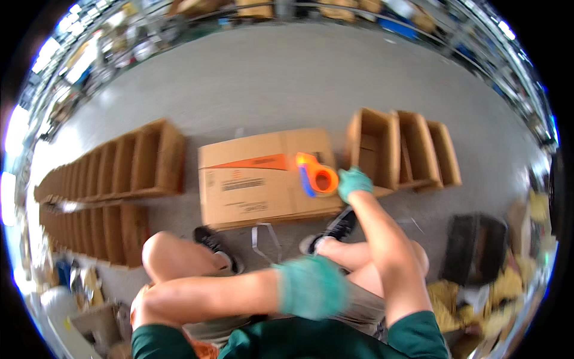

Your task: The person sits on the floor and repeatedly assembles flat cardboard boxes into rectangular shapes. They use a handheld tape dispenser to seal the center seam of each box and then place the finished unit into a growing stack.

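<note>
My right hand (354, 182), in a green glove, is at the near left corner of an open cardboard box (378, 143). Its fingers look curled at the box's edge. Just left of it, an orange and blue tape dispenser (310, 175) lies on a flat, folded carton (242, 200) with an orange stripe. My left hand (314, 287), also gloved in green, is held across in front of my body. Motion smears its fingers, and I cannot see whether they hold anything.
Two more open boxes (417, 149) stand right of the first. Two long rows of open boxes (143, 158) stretch leftward. A thin white strap (256, 239) lies on the floor between my shoes. A black crate (473, 248) is at the right; loaded shelves line the far side.
</note>
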Motion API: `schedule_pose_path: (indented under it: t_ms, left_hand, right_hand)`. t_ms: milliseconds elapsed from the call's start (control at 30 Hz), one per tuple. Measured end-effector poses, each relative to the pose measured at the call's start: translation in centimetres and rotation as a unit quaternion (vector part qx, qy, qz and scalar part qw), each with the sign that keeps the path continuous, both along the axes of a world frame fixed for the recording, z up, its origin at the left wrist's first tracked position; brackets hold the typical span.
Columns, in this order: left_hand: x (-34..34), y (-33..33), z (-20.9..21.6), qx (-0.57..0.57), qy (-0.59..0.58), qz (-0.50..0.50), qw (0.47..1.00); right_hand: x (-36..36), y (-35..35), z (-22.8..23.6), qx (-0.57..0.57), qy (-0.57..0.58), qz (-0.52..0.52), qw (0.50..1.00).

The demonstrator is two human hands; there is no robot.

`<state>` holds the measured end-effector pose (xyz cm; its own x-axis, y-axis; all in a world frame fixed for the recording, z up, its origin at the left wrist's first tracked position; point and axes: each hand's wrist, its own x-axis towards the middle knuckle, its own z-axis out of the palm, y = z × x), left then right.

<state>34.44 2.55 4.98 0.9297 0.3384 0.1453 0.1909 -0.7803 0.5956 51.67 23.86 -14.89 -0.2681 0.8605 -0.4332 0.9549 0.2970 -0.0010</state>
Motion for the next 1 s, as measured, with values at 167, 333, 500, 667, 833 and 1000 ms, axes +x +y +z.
schedule_pose_path:
  t_ms: [167, 333, 500, 667, 833, 1000]
  left_hand:
    - [-9.1, 2.2, -1.9, -0.081, 0.310, 0.226, 0.920]
    - [-11.8, 4.6, -6.4, -0.107, 0.267, 0.358, 0.888]
    - [-12.0, 5.1, -7.4, -0.143, 0.219, 0.383, 0.886]
    - [-13.3, 5.4, -8.2, -0.156, 0.232, 0.407, 0.869]
    - [-13.8, 5.8, -9.8, -0.160, 0.247, 0.419, 0.859]
    - [-14.3, 6.2, -9.2, -0.173, 0.271, 0.435, 0.841]
  right_hand:
    - [0.9, 2.0, -3.6, 0.062, 0.062, -0.239, 0.967]
    - [6.6, 5.1, -7.5, -0.078, -0.006, -0.193, 0.978]
    - [12.4, 8.0, -5.9, -0.052, 0.001, -0.256, 0.965]
    - [18.8, 11.4, -7.6, -0.025, -0.052, -0.285, 0.957]
    - [27.6, 13.9, -10.7, 0.025, -0.094, -0.357, 0.929]
    - [25.2, 14.8, -8.7, 0.111, -0.034, -0.362, 0.925]
